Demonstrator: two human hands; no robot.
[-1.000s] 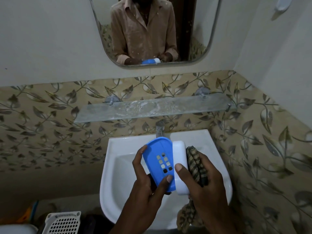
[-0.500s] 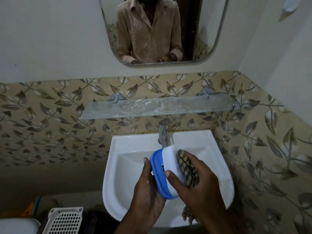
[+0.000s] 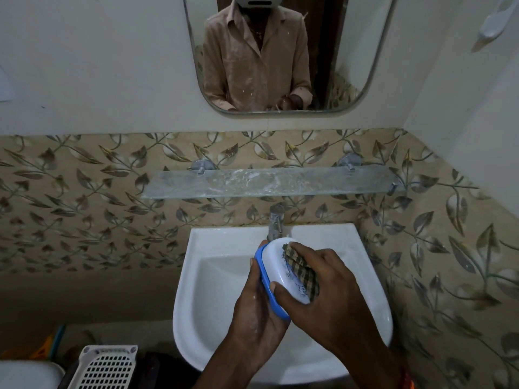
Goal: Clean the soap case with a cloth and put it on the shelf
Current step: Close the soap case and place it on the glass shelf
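Note:
The soap case [image 3: 276, 266], white with a blue rim, is held over the white sink [image 3: 213, 276]. My left hand [image 3: 257, 310] grips it from the left, fingers curled under its blue side. My right hand [image 3: 334, 293] presses a brown checked cloth [image 3: 300, 269] against the white face, with its thumb on the case's near edge. Much of the cloth is hidden under my fingers. The glass shelf [image 3: 269, 182] is fixed to the tiled wall above the tap.
A chrome tap [image 3: 276, 221] stands at the back of the sink, just beyond the case. A mirror [image 3: 280, 54] hangs above the shelf. A white perforated basket [image 3: 105, 367] sits at the lower left. A tiled side wall closes in on the right.
The case has turned from showing its blue perforated inside to showing its white outer face. Both hands have lowered over the sink, and the cloth now lies across the white face.

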